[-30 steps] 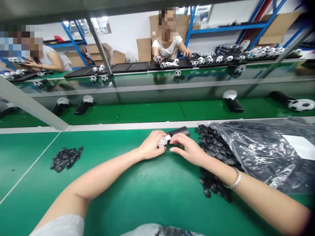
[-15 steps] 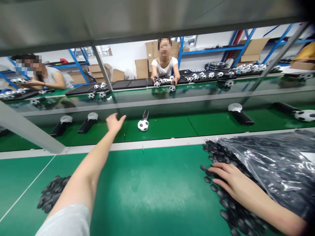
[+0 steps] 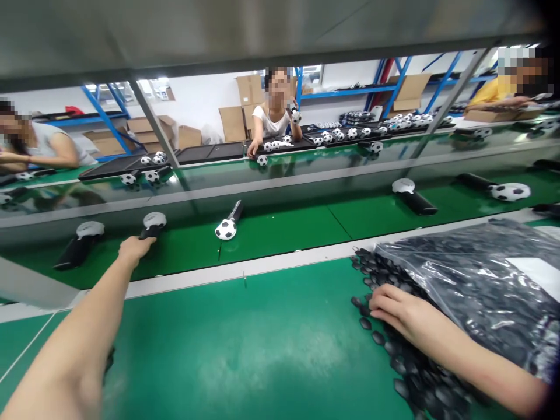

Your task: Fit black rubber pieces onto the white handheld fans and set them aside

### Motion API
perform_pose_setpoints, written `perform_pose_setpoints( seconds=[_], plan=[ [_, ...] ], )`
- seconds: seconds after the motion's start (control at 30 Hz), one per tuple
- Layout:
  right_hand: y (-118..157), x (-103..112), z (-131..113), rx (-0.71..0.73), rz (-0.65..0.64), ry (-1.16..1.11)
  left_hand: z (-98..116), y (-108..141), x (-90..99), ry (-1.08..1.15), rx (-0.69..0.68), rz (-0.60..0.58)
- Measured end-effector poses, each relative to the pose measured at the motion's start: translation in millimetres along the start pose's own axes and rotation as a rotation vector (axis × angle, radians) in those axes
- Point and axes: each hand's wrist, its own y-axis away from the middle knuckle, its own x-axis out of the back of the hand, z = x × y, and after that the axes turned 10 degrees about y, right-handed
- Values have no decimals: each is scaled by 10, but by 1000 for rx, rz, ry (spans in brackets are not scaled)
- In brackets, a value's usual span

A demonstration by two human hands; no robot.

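Observation:
My left hand (image 3: pixel 136 249) reaches far forward, its fingers wrapped round the black handle of a device with a round white head (image 3: pixel 154 220), which lies on the green conveyor belt (image 3: pixel 280 233). Just right of it lies another such device, its soccer-ball-patterned head (image 3: pixel 226 230) facing up. At the right, my right hand (image 3: pixel 400 309) is closed, with its fingertips together at the edge of a heap of small black pieces (image 3: pixel 400 364). Whether a piece is between those fingertips is hidden.
A clear plastic bag (image 3: pixel 472 280) of black pieces lies beyond my right wrist. More devices (image 3: pixel 83 245) lie along the belt. Across it, a co-worker (image 3: pixel 275 116) handles soccer-ball heads. A metal shelf (image 3: pixel 262 41) hangs overhead; a post (image 3: pixel 35 280) stands at left.
My left hand has moved left and closed on a device's handle. My right hand's fingers have drawn together at the black pieces. The view has shifted, and the co-worker opposite has raised one hand.

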Motion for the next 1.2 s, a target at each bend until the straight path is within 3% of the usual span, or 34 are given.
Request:
perform_pose_setpoints(
  seconds=[0.07, 0.13, 0.2, 0.27, 0.33, 0.47, 0.57, 0.7, 0.9, 1.2],
  plan=[
    [19, 31, -11, 31, 52, 16, 175, 321, 15, 76, -2, -88],
    [36, 33, -18, 45, 94, 2, 368, 782, 30, 125, -91, -173],
    [47, 19, -33, 59, 96, -43, 554, 1331, 17, 108, -340, -273],
    [51, 13, -72, 101, 73, -94, 711, 1891, -43, 81, -503, -259],
    [55, 38, -139, 122, 68, -153, 819, 2387, -142, 81, -629, -386],
    [65, 161, -312, 62, 65, -283, 890, 2999, -356, 39, -676, -565],
    [55, 219, -426, 168, 74, -358, 949, 3109, -474, 6, -681, -623],
    [-38, 168, -575, 236, 147, -418, 1201, 3018, -656, 66, -711, -606],
    [-275, 50, -796, 384, 215, -378, 1474, 2946, -963, 207, -725, -749],
    [-329, -84, -857, 416, 214, -423, 1467, 3067, -973, 203, -706, -657]
  ],
)
